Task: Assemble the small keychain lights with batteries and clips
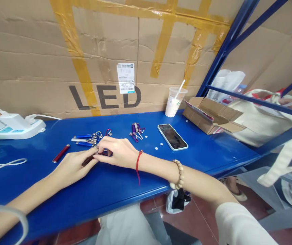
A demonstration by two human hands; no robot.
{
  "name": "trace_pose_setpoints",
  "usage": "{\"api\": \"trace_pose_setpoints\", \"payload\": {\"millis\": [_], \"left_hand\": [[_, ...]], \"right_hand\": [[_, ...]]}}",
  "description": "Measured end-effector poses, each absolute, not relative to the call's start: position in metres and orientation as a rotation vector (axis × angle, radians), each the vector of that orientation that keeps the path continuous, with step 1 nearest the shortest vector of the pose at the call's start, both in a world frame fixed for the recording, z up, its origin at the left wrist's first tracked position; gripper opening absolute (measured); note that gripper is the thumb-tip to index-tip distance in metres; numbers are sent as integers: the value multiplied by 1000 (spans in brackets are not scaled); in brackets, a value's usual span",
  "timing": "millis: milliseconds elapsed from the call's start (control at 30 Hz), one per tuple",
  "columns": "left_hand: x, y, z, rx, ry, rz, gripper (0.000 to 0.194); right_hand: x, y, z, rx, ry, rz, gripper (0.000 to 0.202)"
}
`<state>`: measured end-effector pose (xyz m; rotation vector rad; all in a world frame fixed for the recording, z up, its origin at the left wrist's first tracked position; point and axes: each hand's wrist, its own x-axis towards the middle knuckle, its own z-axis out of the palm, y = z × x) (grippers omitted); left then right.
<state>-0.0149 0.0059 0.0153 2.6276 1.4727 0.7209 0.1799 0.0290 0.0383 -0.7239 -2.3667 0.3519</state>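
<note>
Pinching a half-hidden red tube (87,159), left hand (72,167) and right hand (119,150), grip narrow, long axis slanting away rightward

"What colour is the held tube (87,159)?"
"Dark red, like the loose tube (61,153) toward the table's (110,185) left edge."
"And the others?"
"Blue tubes (84,144) with a silver tube (81,140), then purple tubes (134,128) toward the back edge."
"The table?"
"Plain blue, backed by brown cardboard (33,68) with yellow tape (82,75) stripes and black lettering (101,97)."
"Bracelets?"
"Red cord (137,163), beige beads (181,173)."
</note>
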Motion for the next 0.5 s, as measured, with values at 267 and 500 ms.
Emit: {"api": "trace_pose_setpoints", "payload": {"millis": [267, 500], "left_hand": [[25, 31, 27, 2593, 1632, 537, 37], [35, 66, 30, 2757, 1564, 429, 38]], "right_hand": [[204, 47, 38, -837, -2229, 481, 18], [214, 57, 26, -926, -2048, 639, 14]]}}
